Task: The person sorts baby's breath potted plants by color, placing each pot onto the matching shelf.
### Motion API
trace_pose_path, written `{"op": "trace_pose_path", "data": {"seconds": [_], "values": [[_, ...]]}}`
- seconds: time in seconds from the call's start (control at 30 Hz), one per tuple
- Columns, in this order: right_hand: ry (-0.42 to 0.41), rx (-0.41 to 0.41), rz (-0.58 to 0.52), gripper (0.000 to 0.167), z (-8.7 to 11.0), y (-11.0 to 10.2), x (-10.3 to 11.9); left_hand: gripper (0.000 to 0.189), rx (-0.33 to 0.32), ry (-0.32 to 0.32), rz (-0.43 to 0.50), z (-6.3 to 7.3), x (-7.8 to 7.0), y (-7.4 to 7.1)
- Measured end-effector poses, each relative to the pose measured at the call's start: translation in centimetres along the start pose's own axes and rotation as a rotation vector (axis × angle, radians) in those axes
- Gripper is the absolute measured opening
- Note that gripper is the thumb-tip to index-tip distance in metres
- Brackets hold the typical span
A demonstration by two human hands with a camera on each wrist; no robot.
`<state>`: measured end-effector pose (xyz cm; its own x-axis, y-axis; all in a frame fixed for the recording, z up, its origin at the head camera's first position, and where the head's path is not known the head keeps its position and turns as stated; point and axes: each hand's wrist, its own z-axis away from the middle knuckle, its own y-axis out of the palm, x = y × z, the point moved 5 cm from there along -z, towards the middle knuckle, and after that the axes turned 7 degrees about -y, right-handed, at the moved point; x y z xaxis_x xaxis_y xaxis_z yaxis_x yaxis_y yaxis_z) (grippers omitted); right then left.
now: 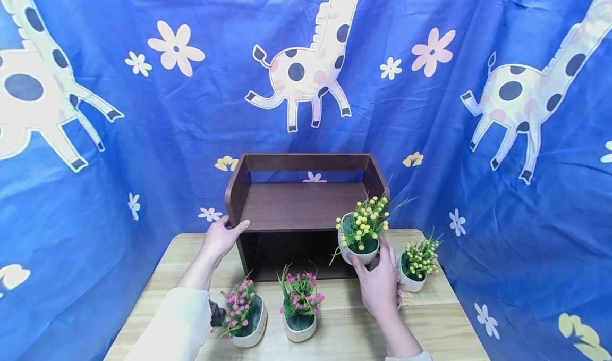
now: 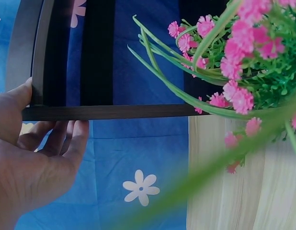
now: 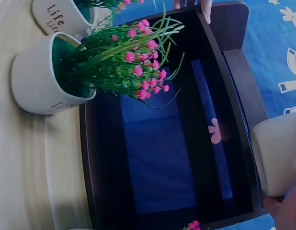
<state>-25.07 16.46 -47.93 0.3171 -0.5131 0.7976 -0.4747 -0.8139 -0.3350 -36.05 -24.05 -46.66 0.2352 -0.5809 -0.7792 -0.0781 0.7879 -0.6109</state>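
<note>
In the head view my right hand [image 1: 377,281] grips a white pot of yellow artificial flowers [image 1: 360,236], thumb at the near side and fingers round the right. The pot is raised and tilted in front of the shelf's upper board, at its right end. My left hand [image 1: 222,238] holds the left side of the dark brown two-tier shelf [image 1: 296,204]. In the left wrist view that hand [image 2: 38,158] has its thumb on one face of the side panel [image 2: 114,112] and its fingertips against the other. The right wrist view shows the held pot [image 3: 279,153] close to the upper board.
Two white pots with pink flowers, one at the left [image 1: 248,329] and one at the middle [image 1: 301,324], stand before the shelf on the wooden table [image 1: 354,334]. Another yellow-flowered pot [image 1: 413,276] stands at right, with pink blooms [image 1: 400,289] partly hidden beside my right hand. A blue giraffe-print curtain [image 1: 215,111] surrounds the table.
</note>
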Motion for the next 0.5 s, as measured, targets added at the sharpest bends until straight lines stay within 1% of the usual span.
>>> {"op": "trace_pose_path", "data": {"seconds": [0.07, 0.13, 0.3, 0.37, 0.5], "values": [[0.013, 0.004, -0.027, 0.099, -0.3, 0.2, 0.0, 0.079, -0.003, 0.002, -0.003, -0.2, -0.1, 0.0], [0.014, 0.000, -0.025, 0.098, -0.7, 0.3, 0.0, 0.079, -0.005, 0.001, -0.002, -0.3, -0.2, 0.0], [0.003, -0.023, 0.058, 0.095, -1.7, 0.7, 0.0, 0.076, -0.010, 0.002, 0.012, -0.3, 0.0, 0.1], [0.020, -0.034, 0.059, 0.094, -2.2, 0.8, 0.0, 0.076, -0.009, 0.002, 0.014, -0.3, 0.1, 0.1], [0.061, -0.058, 0.025, 0.088, -3.1, 1.1, 0.1, 0.078, -0.008, 0.000, 0.010, -0.3, 0.2, 0.1]]}}
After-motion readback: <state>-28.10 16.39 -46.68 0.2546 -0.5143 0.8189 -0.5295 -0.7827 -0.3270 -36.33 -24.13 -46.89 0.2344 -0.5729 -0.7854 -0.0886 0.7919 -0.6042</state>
